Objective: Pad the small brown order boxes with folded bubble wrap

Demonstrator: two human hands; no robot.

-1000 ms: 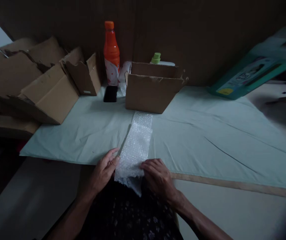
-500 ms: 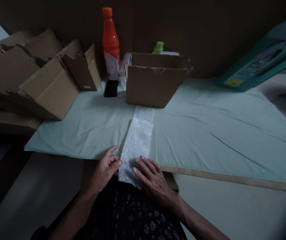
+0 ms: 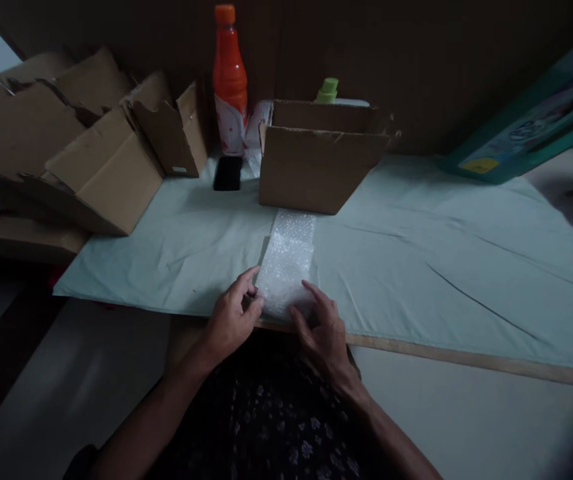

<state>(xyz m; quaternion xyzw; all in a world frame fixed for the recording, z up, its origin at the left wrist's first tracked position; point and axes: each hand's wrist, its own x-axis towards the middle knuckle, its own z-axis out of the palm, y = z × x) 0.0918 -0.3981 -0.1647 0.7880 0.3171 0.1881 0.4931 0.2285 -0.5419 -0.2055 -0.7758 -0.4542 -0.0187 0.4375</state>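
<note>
A strip of bubble wrap (image 3: 289, 257) lies on the pale green cloth (image 3: 416, 267), running from the table's near edge toward a small open cardboard box (image 3: 316, 175). The strip's near end is folded or rolled up. My left hand (image 3: 231, 317) pinches that rolled end at its left side. My right hand (image 3: 321, 327) grips it at the right, fingers curled over the wrap.
Torn cardboard boxes (image 3: 81, 153) pile at the left. An orange bottle (image 3: 229, 83) and a black phone (image 3: 227, 173) stand behind, with a green-capped bottle (image 3: 327, 91) behind the small box. A teal carton (image 3: 526, 133) leans at the right. The wooden table edge (image 3: 466, 360) shows.
The bubble wrap's near end, which hung over the table edge, has been folded or rolled up onto the cloth. Both hands have moved forward with it.
</note>
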